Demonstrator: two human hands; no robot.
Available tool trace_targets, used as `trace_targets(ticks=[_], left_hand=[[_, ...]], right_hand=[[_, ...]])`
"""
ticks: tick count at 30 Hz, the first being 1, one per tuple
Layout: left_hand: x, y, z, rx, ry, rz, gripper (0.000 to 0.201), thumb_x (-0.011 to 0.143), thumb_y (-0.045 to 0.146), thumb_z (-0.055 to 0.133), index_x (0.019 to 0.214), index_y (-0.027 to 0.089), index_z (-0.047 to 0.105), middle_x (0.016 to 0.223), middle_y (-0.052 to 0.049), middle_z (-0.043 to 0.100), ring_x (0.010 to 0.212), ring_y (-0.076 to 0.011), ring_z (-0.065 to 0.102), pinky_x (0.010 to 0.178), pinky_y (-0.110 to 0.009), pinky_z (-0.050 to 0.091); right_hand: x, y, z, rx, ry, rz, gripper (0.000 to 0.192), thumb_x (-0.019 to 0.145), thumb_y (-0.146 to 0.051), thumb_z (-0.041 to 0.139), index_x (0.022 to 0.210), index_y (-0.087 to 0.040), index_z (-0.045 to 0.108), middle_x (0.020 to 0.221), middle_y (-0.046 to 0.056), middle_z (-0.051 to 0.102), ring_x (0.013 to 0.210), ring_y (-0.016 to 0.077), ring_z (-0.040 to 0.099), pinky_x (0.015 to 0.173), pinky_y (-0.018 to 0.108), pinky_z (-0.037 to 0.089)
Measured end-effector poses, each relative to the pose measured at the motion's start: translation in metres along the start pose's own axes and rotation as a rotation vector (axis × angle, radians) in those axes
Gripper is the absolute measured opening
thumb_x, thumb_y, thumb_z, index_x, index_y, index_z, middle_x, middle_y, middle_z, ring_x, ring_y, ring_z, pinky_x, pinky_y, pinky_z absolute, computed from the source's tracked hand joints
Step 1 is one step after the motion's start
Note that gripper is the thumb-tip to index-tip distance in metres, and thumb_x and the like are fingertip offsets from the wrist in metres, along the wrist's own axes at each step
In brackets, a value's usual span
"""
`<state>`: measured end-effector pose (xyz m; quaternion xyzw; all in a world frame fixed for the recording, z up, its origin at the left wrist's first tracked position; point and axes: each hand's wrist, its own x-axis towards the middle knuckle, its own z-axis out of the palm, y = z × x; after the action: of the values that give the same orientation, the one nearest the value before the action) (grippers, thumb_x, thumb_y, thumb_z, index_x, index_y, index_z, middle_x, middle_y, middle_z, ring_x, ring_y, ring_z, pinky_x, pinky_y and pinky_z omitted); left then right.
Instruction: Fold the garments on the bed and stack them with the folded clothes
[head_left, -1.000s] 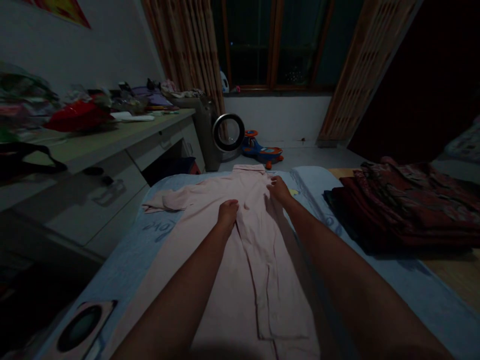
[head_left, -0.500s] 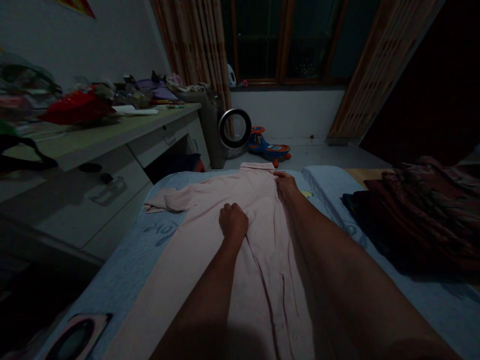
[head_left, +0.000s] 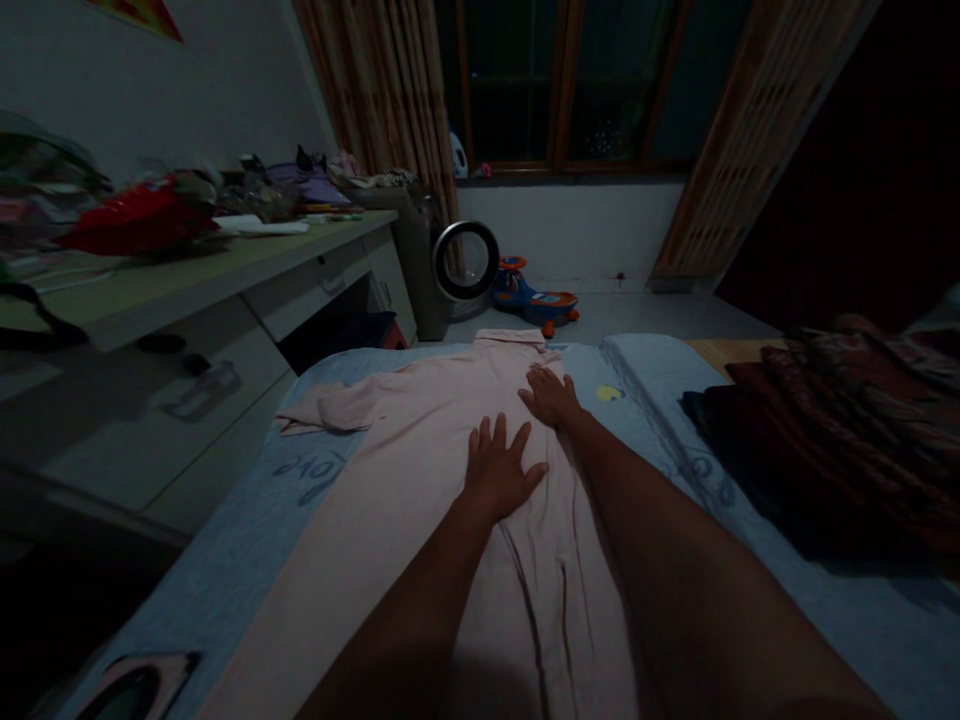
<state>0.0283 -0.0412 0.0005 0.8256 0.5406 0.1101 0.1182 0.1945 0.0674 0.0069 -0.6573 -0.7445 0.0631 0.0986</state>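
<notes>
A pale pink collared shirt (head_left: 390, 500) lies spread lengthwise over a light blue bed cover (head_left: 247, 560), its collar at the far end and one sleeve stretched to the left. On its middle, my left hand (head_left: 501, 470) rests flat with fingers spread. Farther up, close to the collar and the right shoulder, my right hand (head_left: 551, 398) presses on the cloth, fingers apart. Long creases run down the shirt's right half toward me. The near end of the garment is partly hidden by my forearms.
Folded dark clothes (head_left: 840, 440) are stacked on the right. A cluttered desk (head_left: 322, 240) with drawers stands to the left. Past the bed are a washing machine with its round door (head_left: 466, 260) open and a blue-and-orange ride-on toy (head_left: 532, 300).
My left hand has opened from a closed grip on the cloth and moved slightly right. My right hand has let go of the shirt's right edge, come nearer and spread on the fabric.
</notes>
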Motion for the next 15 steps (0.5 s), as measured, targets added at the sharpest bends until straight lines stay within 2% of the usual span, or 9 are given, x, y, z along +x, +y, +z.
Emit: trace_targets(ticks=[3,5,7,9,11,15], left_hand=[[-0.002,0.0,0.001,-0.002,-0.004,-0.029,0.078,0.086,0.069,0.045,0.153,0.031,0.032,0.163,-0.011,0.02,0.15,-0.0417,0.004,0.117,-0.061,0.007],[-0.002,0.001,0.002,0.001,0.0,-0.031,0.079,0.086,0.069,0.044,0.154,0.031,0.032,0.163,-0.012,0.019,0.15,-0.042,0.003,0.117,-0.061,0.007],[-0.002,0.001,0.003,0.003,0.009,-0.031,0.079,0.086,0.07,0.044,0.154,0.031,0.032,0.163,-0.012,0.02,0.15,-0.0421,0.003,0.117,-0.06,0.006],[-0.002,0.001,0.005,0.005,0.017,-0.034,0.079,0.085,0.07,0.045,0.153,0.032,0.032,0.163,-0.011,0.021,0.15,-0.042,0.003,0.117,-0.061,0.006],[-0.002,0.002,0.005,0.005,0.026,-0.036,0.079,0.084,0.068,0.047,0.153,0.032,0.034,0.162,-0.011,0.023,0.149,-0.0422,0.005,0.117,-0.061,0.006],[-0.002,0.005,0.0,0.022,0.045,0.017,0.078,0.085,0.061,0.052,0.151,0.023,0.038,0.162,-0.014,0.023,0.15,-0.0393,0.007,0.119,-0.058,0.006]], right_hand=[[0.01,0.007,0.0,0.087,-0.031,0.022,0.054,0.096,-0.051,0.039,0.142,-0.022,0.044,0.159,0.011,0.03,0.146,0.0299,0.024,0.114,0.058,0.016],[0.017,0.011,-0.003,0.183,0.006,0.04,0.047,0.093,-0.049,0.047,0.131,-0.023,0.055,0.15,0.009,0.046,0.139,0.0289,0.036,0.112,0.052,0.024],[0.023,0.015,-0.007,0.253,0.079,0.081,0.036,0.094,-0.041,0.044,0.12,-0.023,0.062,0.135,0.007,0.059,0.128,0.0245,0.048,0.107,0.042,0.033],[0.03,0.018,-0.01,0.278,0.173,0.165,0.037,0.096,-0.03,0.034,0.121,-0.021,0.06,0.131,0.009,0.061,0.124,0.0215,0.051,0.103,0.035,0.038],[0.037,0.021,-0.012,0.307,0.262,0.272,0.042,0.094,-0.022,0.03,0.128,-0.018,0.055,0.132,0.012,0.059,0.123,0.0221,0.052,0.1,0.034,0.039],[0.055,0.023,-0.009,0.401,0.301,0.37,0.042,0.087,-0.029,0.048,0.127,-0.016,0.055,0.118,0.016,0.066,0.108,0.026,0.06,0.09,0.036,0.045]])
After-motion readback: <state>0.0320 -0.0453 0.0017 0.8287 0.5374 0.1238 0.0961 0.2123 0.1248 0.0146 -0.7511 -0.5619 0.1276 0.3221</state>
